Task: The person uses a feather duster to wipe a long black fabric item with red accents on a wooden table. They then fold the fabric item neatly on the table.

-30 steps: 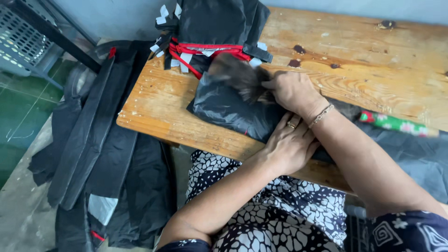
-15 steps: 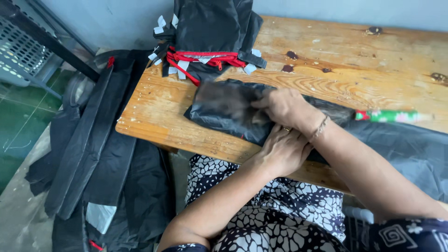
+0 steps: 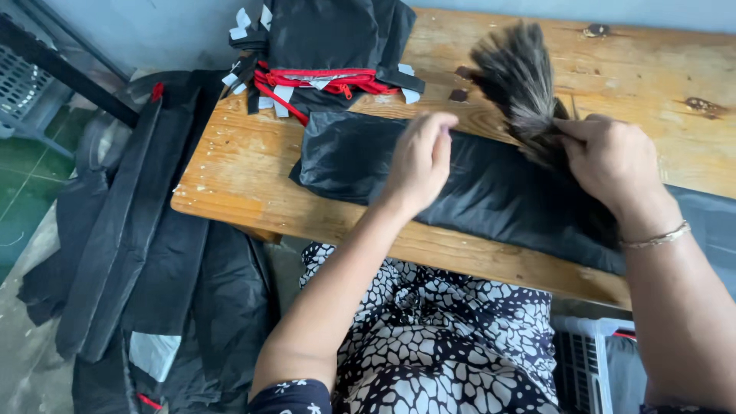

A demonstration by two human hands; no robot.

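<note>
Fur strip [image 3: 521, 84] now lifted, pinched by right hand [image 3: 613, 165]; left hand [image 3: 418, 161] (loosely curled) holds nothing

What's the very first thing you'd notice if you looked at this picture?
The fluffy grey-brown fur strip stands out, fanning up over the wooden table from the right hand that pinches it. Below it lies a long black fabric piece, with the left hand above its middle. Red-trimmed black pieces pile at the table's far edge.

A worn wooden bench [image 3: 659, 69] stands against a pale grey wall [image 3: 153, 31]. Left of it, green floor [image 3: 31, 176] and a grey plastic crate [image 3: 19, 92].
</note>
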